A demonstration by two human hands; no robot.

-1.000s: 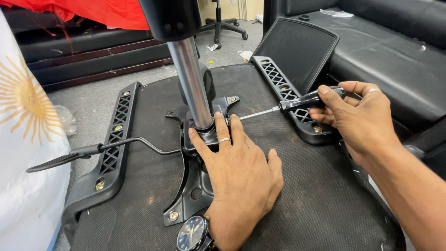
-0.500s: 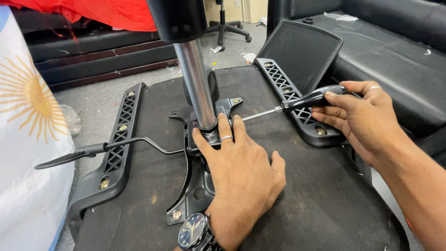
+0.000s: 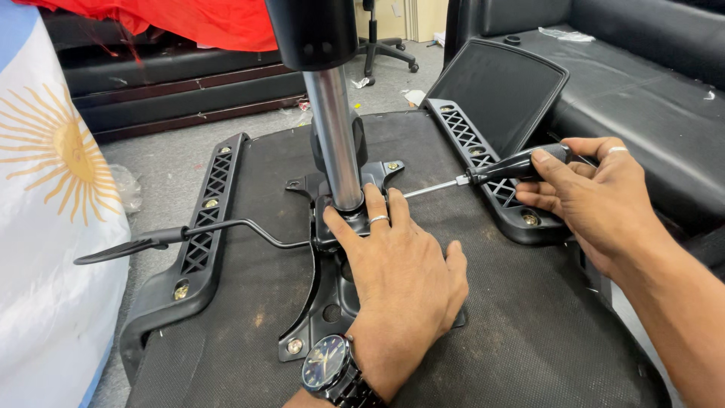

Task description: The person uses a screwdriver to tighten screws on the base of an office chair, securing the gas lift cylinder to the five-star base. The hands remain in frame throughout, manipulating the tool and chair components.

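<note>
An upturned office chair seat (image 3: 491, 302) lies before me, its dark underside facing up. My left hand (image 3: 400, 279), with a ring and a wristwatch, presses flat on the black metal mechanism plate (image 3: 325, 302) beside the shiny gas cylinder (image 3: 332, 136). My right hand (image 3: 589, 196) grips the black handle of a screwdriver (image 3: 483, 172); its shaft points left toward the plate, near my left fingertips. A black lever (image 3: 166, 240) sticks out from the mechanism to the left.
Two black armrest brackets (image 3: 204, 242) (image 3: 491, 177) are fixed along the seat's left and right edges. A white cloth with a yellow sun (image 3: 53, 227) hangs at left, red cloth (image 3: 196, 23) above. A black sofa (image 3: 642, 75) stands at right, another chair's base (image 3: 385, 45) behind.
The view has shifted slightly. Both hands stay in place; the screwdriver still points at the mechanism plate.
</note>
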